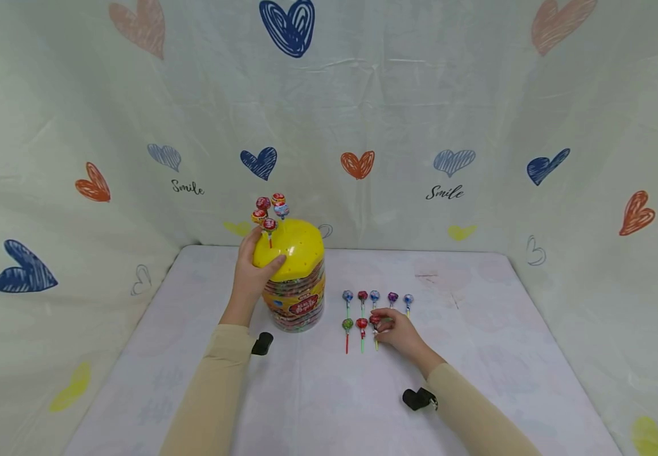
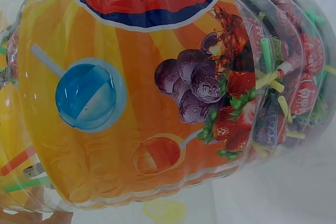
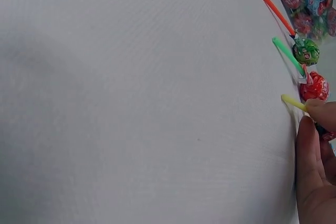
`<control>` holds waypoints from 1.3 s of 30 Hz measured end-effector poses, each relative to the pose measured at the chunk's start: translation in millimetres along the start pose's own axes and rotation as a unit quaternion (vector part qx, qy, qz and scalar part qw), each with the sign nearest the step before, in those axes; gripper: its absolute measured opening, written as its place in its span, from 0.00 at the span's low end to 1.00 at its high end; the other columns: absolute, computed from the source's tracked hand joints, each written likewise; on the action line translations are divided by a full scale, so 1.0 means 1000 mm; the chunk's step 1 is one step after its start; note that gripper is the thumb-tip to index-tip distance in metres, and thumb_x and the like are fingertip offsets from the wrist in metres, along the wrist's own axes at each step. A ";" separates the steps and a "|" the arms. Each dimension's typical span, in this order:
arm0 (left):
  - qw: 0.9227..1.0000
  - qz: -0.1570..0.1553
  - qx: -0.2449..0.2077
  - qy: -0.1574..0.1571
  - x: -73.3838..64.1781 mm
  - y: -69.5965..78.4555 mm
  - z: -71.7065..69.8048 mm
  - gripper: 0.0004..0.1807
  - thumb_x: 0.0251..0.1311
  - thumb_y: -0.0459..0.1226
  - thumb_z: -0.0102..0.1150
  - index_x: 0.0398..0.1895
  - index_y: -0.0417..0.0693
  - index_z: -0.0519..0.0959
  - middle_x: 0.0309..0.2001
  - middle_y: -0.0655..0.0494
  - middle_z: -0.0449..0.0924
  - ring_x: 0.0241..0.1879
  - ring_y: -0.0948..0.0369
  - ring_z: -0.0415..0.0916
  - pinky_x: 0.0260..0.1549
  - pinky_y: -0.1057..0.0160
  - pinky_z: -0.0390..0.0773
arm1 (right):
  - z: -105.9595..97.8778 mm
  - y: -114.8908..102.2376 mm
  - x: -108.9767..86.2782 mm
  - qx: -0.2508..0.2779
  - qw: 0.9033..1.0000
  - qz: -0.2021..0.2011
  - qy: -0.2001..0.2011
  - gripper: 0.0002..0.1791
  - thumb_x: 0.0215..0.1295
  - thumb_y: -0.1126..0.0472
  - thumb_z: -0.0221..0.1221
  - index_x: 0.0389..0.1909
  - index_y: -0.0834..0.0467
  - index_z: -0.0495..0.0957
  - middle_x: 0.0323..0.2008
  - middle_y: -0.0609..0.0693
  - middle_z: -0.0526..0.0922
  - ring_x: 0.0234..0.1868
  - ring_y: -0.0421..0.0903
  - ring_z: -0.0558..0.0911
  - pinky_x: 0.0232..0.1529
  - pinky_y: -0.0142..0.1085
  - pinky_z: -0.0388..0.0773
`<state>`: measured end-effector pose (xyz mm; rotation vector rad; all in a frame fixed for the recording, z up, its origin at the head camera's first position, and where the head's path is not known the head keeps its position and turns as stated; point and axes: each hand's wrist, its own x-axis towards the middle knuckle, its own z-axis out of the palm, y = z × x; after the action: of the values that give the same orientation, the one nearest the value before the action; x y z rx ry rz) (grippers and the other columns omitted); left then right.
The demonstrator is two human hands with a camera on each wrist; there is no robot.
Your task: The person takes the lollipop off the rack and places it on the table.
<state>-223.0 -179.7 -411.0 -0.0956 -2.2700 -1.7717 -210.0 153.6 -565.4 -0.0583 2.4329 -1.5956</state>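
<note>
A clear lollipop jar [image 1: 300, 310] with a yellow lid [image 1: 300, 253] stands left of the table's middle. My left hand [image 1: 249, 275] grips it at the lid, thumb in front. Several lollipops [image 1: 269, 225] stand upright in the lid beside those fingers. In the left wrist view, the jar's orange label [image 2: 142, 103] fills most of the picture. To the right, my right hand [image 1: 399, 332] pinches a red-wrapped lollipop with a yellow stick [image 3: 293, 102], low over the table at the end of the front row. A red lollipop [image 3: 315, 86] and a green lollipop [image 3: 306, 52] lie beside it.
Behind the right hand runs a back row of lollipops, among them a blue one [image 1: 347, 296] and a purple one [image 1: 392, 297]. A white cloth covers the table [image 1: 329, 405]. A heart-patterned curtain [image 1: 397, 114] hangs around the back and sides.
</note>
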 end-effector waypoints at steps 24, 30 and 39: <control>1.000 0.009 -0.005 -0.002 0.001 -0.002 0.000 0.44 0.58 0.44 0.66 0.76 0.53 0.56 0.75 0.54 0.48 0.70 0.51 0.52 0.68 0.52 0.58 | 0.001 -0.001 -0.007 -0.026 0.999 0.024 0.036 0.24 0.48 0.75 0.68 0.51 0.64 0.79 0.38 0.52 0.81 0.27 0.44 0.77 0.28 0.34 0.78; 1.000 0.004 0.002 0.000 0.001 -0.002 0.000 0.44 0.57 0.45 0.66 0.76 0.53 0.56 0.75 0.54 0.48 0.71 0.51 0.51 0.68 0.51 0.58 | 0.002 -0.001 -0.009 -0.015 0.999 0.035 0.034 0.22 0.50 0.74 0.68 0.49 0.64 0.79 0.32 0.52 0.79 0.25 0.45 0.76 0.26 0.35 0.78; 1.000 0.011 0.002 0.002 0.001 -0.002 0.000 0.44 0.58 0.44 0.65 0.76 0.51 0.56 0.75 0.54 0.49 0.70 0.51 0.52 0.68 0.52 0.58 | 0.003 0.000 -0.007 -0.004 0.999 0.031 0.029 0.22 0.51 0.73 0.68 0.50 0.62 0.80 0.35 0.51 0.79 0.24 0.45 0.76 0.26 0.37 0.78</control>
<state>-224.2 -179.9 -412.5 -0.1157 -2.2602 -1.7543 -202.5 152.2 -565.6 0.0618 2.4589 -1.5809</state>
